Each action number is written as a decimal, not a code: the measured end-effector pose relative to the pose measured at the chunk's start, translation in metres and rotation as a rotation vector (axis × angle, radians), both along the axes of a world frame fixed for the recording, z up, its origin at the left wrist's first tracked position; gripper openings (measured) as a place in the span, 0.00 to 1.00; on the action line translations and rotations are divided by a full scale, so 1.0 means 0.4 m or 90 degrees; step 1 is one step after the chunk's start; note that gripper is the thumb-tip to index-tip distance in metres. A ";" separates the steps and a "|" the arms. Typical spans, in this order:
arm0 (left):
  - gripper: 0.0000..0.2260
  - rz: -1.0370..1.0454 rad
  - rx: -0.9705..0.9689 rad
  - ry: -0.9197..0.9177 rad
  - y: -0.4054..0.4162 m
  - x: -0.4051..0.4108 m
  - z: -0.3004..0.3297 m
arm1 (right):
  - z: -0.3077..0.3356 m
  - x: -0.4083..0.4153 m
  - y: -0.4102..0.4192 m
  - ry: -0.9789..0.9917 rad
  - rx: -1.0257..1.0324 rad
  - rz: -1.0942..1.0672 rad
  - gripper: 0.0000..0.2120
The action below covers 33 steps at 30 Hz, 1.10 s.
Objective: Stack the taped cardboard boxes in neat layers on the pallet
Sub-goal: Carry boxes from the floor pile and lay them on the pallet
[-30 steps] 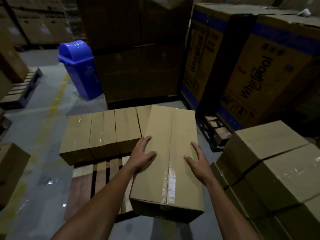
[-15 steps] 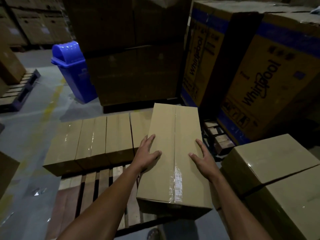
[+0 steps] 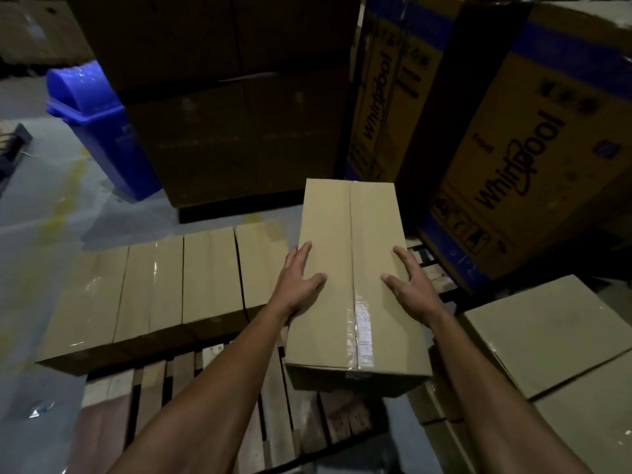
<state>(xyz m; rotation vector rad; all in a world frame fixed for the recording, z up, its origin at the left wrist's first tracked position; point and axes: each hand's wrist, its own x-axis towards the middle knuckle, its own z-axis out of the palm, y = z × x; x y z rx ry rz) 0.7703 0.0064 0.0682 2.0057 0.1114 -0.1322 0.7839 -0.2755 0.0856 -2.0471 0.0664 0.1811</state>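
Note:
A long taped cardboard box [image 3: 352, 234] lies lengthwise on the right part of the wooden pallet [image 3: 150, 388]. My left hand [image 3: 299, 278] presses flat on its top near the left edge. My right hand [image 3: 408, 285] lies flat on the top near the right edge, fingers straight. Left of it, a row of several taped boxes [image 3: 154, 289] sits side by side across the pallet's far half. The long box's left side stands against the last box of that row.
More taped boxes [image 3: 547, 340] are piled at the right, close to my right arm. Tall Whirlpool cartons [image 3: 506, 159] and a dark carton stack [image 3: 236, 107] wall off the back. A blue bin [image 3: 99, 124] stands on the grey floor at the back left.
The long box has slid forward and straightened, from angled across the pallet to square beside the row. Both hands stayed flat on its top.

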 end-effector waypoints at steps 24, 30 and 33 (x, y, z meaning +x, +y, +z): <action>0.37 0.149 0.059 0.074 -0.082 0.909 -0.589 | -0.635 1.094 -0.040 0.112 0.016 0.165 0.34; 0.38 0.171 0.065 0.074 -0.018 1.046 -0.871 | -0.923 1.239 0.033 0.111 0.020 0.179 0.34; 0.38 0.181 0.061 0.075 0.006 1.085 -1.002 | -1.058 1.292 0.059 0.110 0.020 0.193 0.35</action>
